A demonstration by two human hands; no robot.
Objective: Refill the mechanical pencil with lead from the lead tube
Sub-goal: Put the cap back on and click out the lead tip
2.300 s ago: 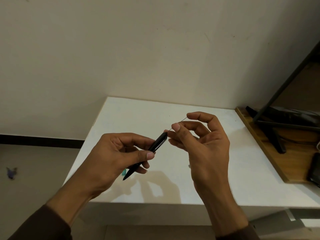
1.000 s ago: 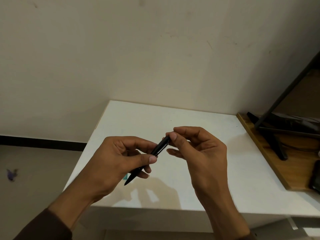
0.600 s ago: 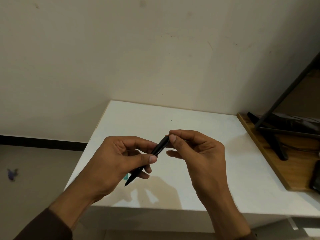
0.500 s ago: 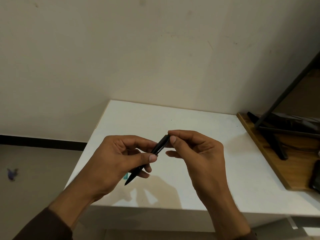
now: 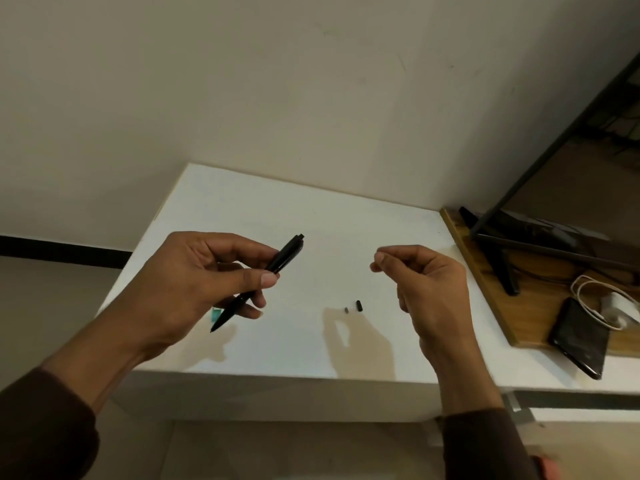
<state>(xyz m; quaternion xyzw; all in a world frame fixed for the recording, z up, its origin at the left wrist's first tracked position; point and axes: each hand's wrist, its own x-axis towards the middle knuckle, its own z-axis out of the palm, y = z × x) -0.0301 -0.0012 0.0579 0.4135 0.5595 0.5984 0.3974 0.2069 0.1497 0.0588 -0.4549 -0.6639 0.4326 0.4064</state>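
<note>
Head view: left hand [image 5: 194, 282] grips pencil [image 5: 273, 268] (tilted); right hand [image 5: 429, 289] apart.

I see a plain off-white wall [image 5: 277, 81] filling the upper view, a dark baseboard [image 5: 62, 251] at nine o'clock over pale floor [image 5: 52, 306]. The white tabletop [image 5: 311, 216] sits centre, softly lit from above. At three o'clock, a wooden shelf [image 5: 491, 282] carries a dark metal frame [image 5: 554, 140].

No readable txt, labels or nos. anywhere.
</note>
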